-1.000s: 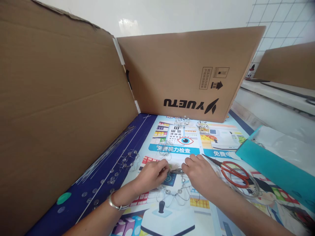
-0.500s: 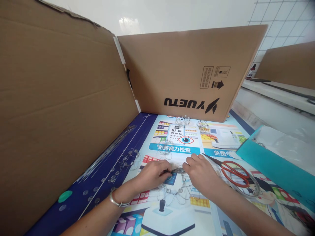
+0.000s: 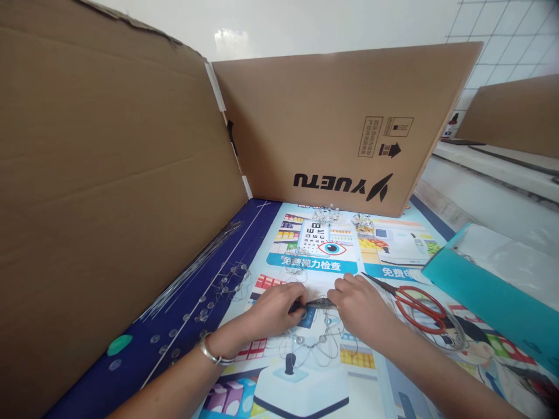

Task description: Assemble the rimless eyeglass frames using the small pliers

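Observation:
A beaded wire piece (image 3: 322,339) with clear beads and thin loops hangs or lies just below and between my hands. My left hand (image 3: 279,308), with a silver bangle at the wrist, is closed at the piece's left end. Closed too, my right hand (image 3: 360,305) is at the right end of a dark, twisted wire bundle (image 3: 321,303) that spans the gap between both hands. The fingertips hide where the bundle is gripped. Red-handled scissors (image 3: 421,308) lie right of my right hand, over a coil of clear line (image 3: 456,334).
Beaded wire clusters (image 3: 294,261) lie beyond my hands. Loose clear beads (image 3: 203,314), straight wires (image 3: 192,270) and a green piece (image 3: 119,345) are on the left. Cardboard panels (image 3: 340,128) stand behind and left. A teal box (image 3: 493,302) with clear plastic is at right.
The whole view has shifted slightly, with the scene appearing a little further right. Both hands keep nearly the same place and hold; the dark bundle between them shows slightly more.

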`<move>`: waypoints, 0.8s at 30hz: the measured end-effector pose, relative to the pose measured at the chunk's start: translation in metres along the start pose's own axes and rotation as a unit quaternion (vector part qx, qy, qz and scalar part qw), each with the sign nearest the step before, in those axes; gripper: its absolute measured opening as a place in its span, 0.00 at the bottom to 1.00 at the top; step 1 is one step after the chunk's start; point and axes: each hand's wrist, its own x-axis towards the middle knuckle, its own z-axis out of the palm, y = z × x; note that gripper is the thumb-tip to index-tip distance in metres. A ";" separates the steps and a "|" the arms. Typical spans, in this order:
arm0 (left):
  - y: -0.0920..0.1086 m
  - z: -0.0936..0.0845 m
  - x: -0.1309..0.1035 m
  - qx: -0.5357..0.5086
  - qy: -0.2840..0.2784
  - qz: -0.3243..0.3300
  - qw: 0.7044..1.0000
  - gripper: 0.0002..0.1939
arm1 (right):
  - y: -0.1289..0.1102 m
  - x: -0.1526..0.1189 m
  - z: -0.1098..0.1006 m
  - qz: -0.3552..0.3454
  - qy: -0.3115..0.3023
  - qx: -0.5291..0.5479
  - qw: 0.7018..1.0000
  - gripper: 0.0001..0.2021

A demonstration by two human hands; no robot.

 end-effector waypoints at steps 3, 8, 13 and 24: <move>0.001 -0.001 0.000 0.002 -0.001 0.001 1.000 0.07 | 0.001 0.000 0.000 0.003 -0.008 0.007 1.000 0.07; 0.001 0.000 0.001 0.010 0.002 0.008 1.000 0.06 | 0.001 -0.001 -0.010 -0.004 -0.009 -0.030 1.000 0.07; 0.000 0.001 0.001 0.019 -0.003 0.006 1.000 0.06 | -0.006 -0.001 -0.019 -0.033 0.017 -0.084 0.996 0.06; -0.002 0.003 0.001 0.010 -0.004 0.003 1.000 0.06 | -0.006 0.000 -0.014 -0.036 0.039 -0.092 0.994 0.05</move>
